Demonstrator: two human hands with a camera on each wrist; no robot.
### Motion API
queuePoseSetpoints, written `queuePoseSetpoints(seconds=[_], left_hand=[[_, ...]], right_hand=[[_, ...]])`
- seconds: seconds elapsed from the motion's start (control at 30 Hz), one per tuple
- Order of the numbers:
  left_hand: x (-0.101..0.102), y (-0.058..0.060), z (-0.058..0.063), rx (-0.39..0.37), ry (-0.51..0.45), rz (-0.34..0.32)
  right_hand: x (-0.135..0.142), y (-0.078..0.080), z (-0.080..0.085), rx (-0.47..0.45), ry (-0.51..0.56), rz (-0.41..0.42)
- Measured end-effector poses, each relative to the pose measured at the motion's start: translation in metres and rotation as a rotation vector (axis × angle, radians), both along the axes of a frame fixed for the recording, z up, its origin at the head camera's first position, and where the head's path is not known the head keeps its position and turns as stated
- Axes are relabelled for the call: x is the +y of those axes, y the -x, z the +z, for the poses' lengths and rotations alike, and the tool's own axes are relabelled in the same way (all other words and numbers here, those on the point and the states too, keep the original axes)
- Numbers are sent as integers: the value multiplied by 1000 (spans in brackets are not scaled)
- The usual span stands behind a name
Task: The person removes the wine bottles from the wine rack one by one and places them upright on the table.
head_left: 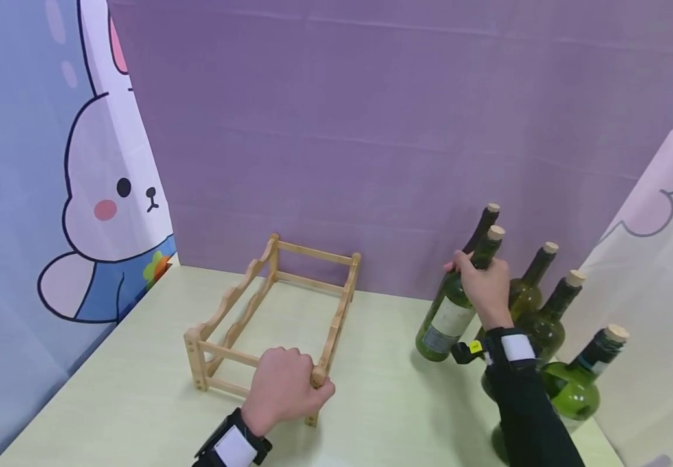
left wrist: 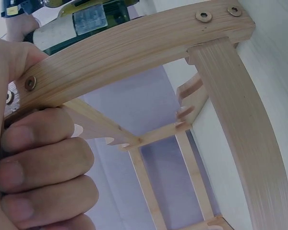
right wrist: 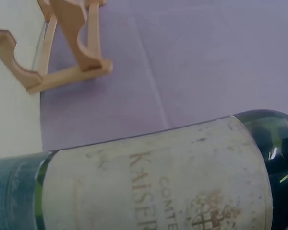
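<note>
In the head view my left hand (head_left: 286,386) grips the near right corner of a low wooden wine rack (head_left: 198,360) with scalloped rails. Its curled fingers (left wrist: 53,165) show under the end rail in the left wrist view. My right hand (head_left: 488,288) holds a corked green wine bottle (head_left: 452,318) around its neck and shoulder. The bottle's pale, worn label (right wrist: 153,182) fills the lower right wrist view. Close behind it is another dark corked bottle (head_left: 481,228), partly hidden; whether my fingers touch that one I cannot tell.
Several more corked bottles stand at the right, among them an olive one (head_left: 524,295), a dark one (head_left: 546,334) and a bright green one (head_left: 572,392), partly behind my right forearm. A purple cloth (head_left: 371,130) hangs behind the pale table (head_left: 383,402).
</note>
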State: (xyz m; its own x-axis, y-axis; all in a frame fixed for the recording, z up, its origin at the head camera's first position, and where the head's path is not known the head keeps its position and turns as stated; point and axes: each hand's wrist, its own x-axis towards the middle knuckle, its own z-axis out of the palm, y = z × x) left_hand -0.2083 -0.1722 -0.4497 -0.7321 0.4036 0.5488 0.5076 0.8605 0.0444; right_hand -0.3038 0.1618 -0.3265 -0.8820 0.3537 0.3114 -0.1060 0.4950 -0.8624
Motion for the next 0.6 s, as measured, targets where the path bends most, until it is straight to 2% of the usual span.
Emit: queuePoseSetpoints(seconds=[0.1, 0.33, 0.6], left_hand=[[0, 0, 0, 4, -1, 4], [1, -1, -1, -4, -2, 13], [1, 0, 0, 23, 1, 27]], right_hand=[[4, 8, -7, 7, -2, -37], [13, 21, -22, -60, 21, -115], [24, 34, -40, -12, 0, -198]])
